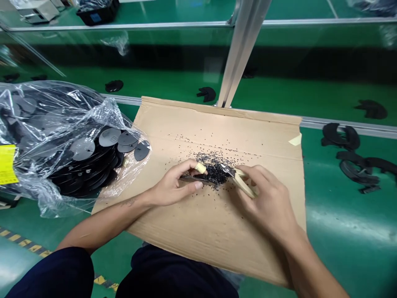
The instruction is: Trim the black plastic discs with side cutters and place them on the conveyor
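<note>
My left hand [173,184] pinches a thin black plastic piece [189,179], seen nearly edge-on, and a strip of yellowish tape wraps one fingertip. In my right hand [266,194] is a pair of cutting pliers [240,182] with pale yellow handles, its metal jaws just right of the black piece. Whether the jaws touch the piece I cannot tell. Beneath both hands lies a heap of tiny black plastic bits [217,171], scattered over a cardboard sheet [192,227].
At left, a clear plastic bag [62,107] spills flat black rounded discs [93,169] onto the cardboard's edge. Curved black parts [341,136] lie on the green surface at right. A metal post [245,49] rises behind the cardboard. A black bin [97,12] stands at the back.
</note>
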A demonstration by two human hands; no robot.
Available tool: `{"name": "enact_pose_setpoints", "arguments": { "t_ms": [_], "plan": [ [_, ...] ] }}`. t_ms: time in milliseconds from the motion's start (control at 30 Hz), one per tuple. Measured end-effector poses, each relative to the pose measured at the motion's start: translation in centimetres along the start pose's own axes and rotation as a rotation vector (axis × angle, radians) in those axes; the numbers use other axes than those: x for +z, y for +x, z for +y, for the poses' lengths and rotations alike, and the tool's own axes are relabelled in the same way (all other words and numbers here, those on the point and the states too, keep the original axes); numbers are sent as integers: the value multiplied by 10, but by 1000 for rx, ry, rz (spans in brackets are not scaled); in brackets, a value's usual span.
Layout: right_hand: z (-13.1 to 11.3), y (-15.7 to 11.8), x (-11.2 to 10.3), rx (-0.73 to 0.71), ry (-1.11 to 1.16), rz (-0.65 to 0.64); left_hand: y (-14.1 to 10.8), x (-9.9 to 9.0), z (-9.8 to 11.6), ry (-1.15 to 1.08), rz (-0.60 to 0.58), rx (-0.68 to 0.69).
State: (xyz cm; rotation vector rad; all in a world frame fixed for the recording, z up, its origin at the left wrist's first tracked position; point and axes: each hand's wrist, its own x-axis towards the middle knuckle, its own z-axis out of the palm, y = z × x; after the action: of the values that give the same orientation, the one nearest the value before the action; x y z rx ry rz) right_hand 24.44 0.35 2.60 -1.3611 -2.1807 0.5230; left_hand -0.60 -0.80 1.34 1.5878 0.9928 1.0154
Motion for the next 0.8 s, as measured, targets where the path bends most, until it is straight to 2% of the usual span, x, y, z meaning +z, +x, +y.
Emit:
{"name": "enact_pose_setpoints", "arguments": {
  "t_ms": [100,200,333,400,500,667,733,800],
  "plan": [
    [-10,-1,9,98,463,-40,-2,6,2,-137,-27,-39],
    [-21,-4,21,153,684,-85,-4,12,3,-326,-101,-107],
    [-25,-6,29,126,697,-36,-2,13,0,-423,-113,-278],
    [-25,-6,27,94,677,-13,0,11,-2,-423,-119,-300],
    [-27,-4,22,101,710,-87,2,5,0,-410,-178,-269],
    [-31,0,12,161,895,-346,-1,-1,13,-427,-327,-189],
    [-31,1,11,152,924,-368,-3,0,14,-426,-349,-160],
    [-29,1,12,149,933,-329,-5,2,12,-401,-330,-140]
  ]
}}
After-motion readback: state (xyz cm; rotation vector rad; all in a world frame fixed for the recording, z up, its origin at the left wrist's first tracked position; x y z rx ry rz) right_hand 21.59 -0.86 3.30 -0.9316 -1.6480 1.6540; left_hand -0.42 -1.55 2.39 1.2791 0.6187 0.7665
